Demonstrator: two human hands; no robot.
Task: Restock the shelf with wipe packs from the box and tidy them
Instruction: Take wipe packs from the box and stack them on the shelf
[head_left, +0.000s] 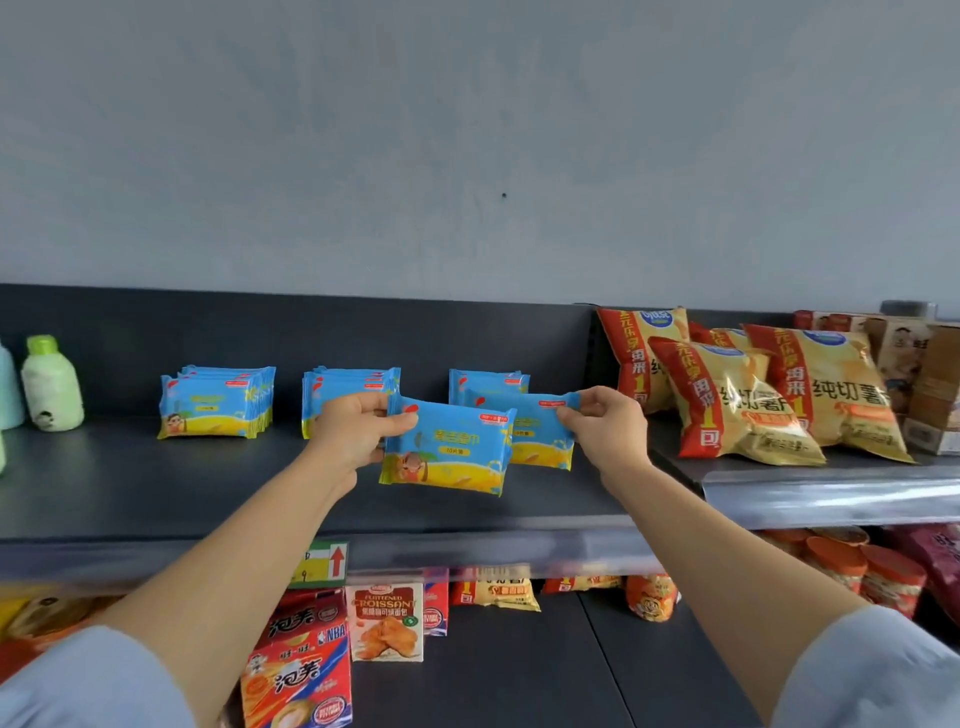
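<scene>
Blue and yellow wipe packs stand in three rows on the dark top shelf (130, 493): a left row (215, 402), a middle row (348, 384) and a right row (488, 382). My left hand (358, 434) grips one wipe pack (449, 449) by its left edge, above the shelf in front of the rows. My right hand (602, 431) pinches the top right corner of another wipe pack (540, 436) that stands at the front of the right row. The box is out of view.
Yellow and red chip bags (753, 395) lie on the adjoining shelf to the right, with cartons (930, 384) behind them. A green-capped bottle (51, 384) stands at the far left. The lower shelf holds snack boxes (306, 665) and a croissant pack (385, 621).
</scene>
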